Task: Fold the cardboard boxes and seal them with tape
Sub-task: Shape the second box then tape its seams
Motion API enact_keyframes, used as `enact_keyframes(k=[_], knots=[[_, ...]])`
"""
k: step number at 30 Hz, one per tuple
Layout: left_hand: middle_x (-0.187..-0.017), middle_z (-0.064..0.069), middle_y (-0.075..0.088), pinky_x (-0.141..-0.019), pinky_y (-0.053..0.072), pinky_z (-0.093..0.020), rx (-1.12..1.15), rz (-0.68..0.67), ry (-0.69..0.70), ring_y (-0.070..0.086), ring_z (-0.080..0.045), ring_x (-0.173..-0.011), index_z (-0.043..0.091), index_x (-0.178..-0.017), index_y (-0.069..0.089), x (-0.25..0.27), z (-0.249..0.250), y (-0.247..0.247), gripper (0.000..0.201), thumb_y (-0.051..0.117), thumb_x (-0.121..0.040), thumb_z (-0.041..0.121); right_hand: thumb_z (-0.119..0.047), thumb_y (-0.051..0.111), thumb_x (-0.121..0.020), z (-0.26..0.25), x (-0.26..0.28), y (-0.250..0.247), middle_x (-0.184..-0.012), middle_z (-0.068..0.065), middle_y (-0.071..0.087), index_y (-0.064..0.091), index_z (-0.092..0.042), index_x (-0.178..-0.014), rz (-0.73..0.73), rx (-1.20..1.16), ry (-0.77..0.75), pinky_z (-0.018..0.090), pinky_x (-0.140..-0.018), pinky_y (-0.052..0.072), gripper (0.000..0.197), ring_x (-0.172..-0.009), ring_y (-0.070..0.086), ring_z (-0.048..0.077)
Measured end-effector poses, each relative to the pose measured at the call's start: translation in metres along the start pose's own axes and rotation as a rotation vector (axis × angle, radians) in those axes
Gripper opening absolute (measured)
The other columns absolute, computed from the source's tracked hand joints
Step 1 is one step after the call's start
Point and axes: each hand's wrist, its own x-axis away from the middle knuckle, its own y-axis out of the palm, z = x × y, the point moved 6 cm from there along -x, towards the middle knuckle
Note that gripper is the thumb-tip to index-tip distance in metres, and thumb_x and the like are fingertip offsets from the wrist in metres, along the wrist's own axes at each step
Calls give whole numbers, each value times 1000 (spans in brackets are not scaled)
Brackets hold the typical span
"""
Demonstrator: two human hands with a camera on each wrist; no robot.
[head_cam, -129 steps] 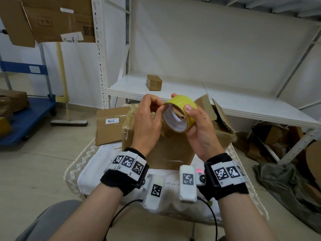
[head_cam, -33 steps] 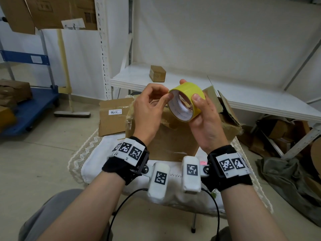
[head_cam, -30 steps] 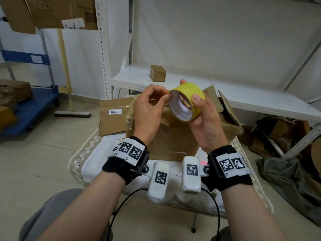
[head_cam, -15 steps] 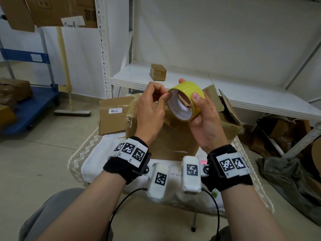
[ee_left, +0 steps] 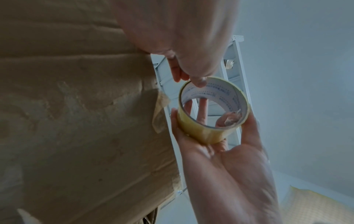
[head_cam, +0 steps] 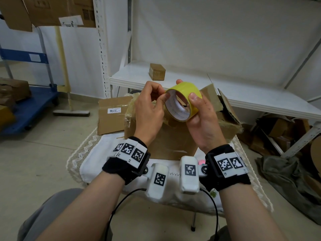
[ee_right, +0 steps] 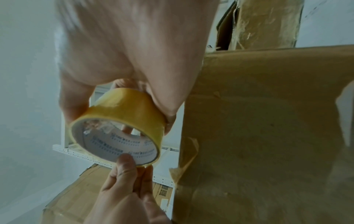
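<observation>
White metal shelving (head_cam: pixel 225 94) is filling the back of the room, and one small brown box (head_cam: pixel 157 71) is sitting on its lowest board. On the floor at the left, a blue cart (head_cam: pixel 29 108) is standing with some cartons on it. Nearer to the person, a white cloth with a lace edge (head_cam: pixel 90 153) is covering a small stand, and a worn cardboard box (head_cam: pixel 172 141) is standing on this cloth, with its top flaps open and crumpled at the right side. A flat carton with a white label (head_cam: pixel 112 115) is leaning behind it at the left.

Above the box, not touching it, the yellow tape roll (head_cam: pixel 183 100) is being held up in the air. The right hand (head_cam: pixel 203 122) is grasping the roll, with the thumb lying on the outer yellow band and the other fingers wrapping around the far side. The left hand (head_cam: pixel 149 108) is pinching the rim of the roll with thumb and forefinger; the rest of its fingers are curling in. Whether a loose tape end is between them, I cannot tell.
</observation>
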Motion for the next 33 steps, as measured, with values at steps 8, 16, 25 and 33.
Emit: enact_keyframes(k=[8,16,25,33], knots=[[-83,7,55,-72,47,-22,25,14,-16,54,-5,-76,9,-93,53,-1,-1,0,15,67,-89,5,-16,52,-99,1,0,-1,-150,24,48,48,4,-143,5,-5,6,53,-121,30,48,-142,42,39],[-89,4,64,-76,49,-20,11,9,-8,60,-8,-84,10,-98,66,0,1,0,7,66,-91,10,-15,53,-97,-6,2,5,-149,22,49,55,-1,-138,-12,-15,-4,46,-116,37,43,-129,53,28],[-84,5,71,-79,57,-28,195,-13,-151,68,-9,-83,15,-89,72,-4,-7,-4,9,78,-84,18,-18,50,-100,-9,4,2,-132,11,64,44,4,-146,-35,-62,3,52,-118,31,52,-124,57,25],[-84,10,61,-75,49,-27,134,-61,-74,58,-9,-80,15,-90,59,-5,-7,-1,6,65,-93,16,-29,63,-93,-4,3,11,-136,16,58,44,5,-146,-49,-85,21,51,-118,31,66,-131,50,30]])
